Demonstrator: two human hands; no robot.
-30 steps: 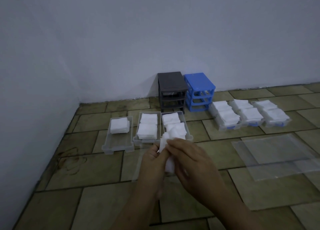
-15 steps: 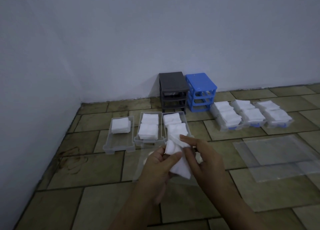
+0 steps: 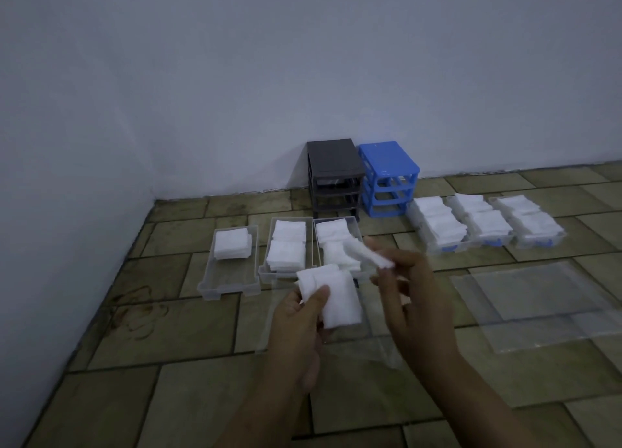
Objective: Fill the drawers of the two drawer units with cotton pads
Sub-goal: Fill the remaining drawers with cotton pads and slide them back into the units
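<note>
Item 1: left hand, thumb curled over a stack of white square cotton pads, gripping it above the floor, approx. centre of view.
Item 2: right hand, fingertips pinching a few separate white cotton pads, lifted just right of & above the left-hand stack, apart from it, in front of the nearest drawer.
Item 3: dark grey plastic drawer unit and blue plastic drawer unit, side by side against the pale wall, slots w/o drawers.
Item 4: three clear plastic drawers w/ grey fronts on the tiled floor before the grey unit. Left drawer: one pad stack at far end. Middle drawer: two stacks. Right drawer: pads, near end partly hidden by hands.
Item 5: three clear drawers w/ blue fronts, right of the blue unit, all piled w/ pads.
Item 6: clear plastic bag flat on floor, right. Second clear bag under the hands.
</note>
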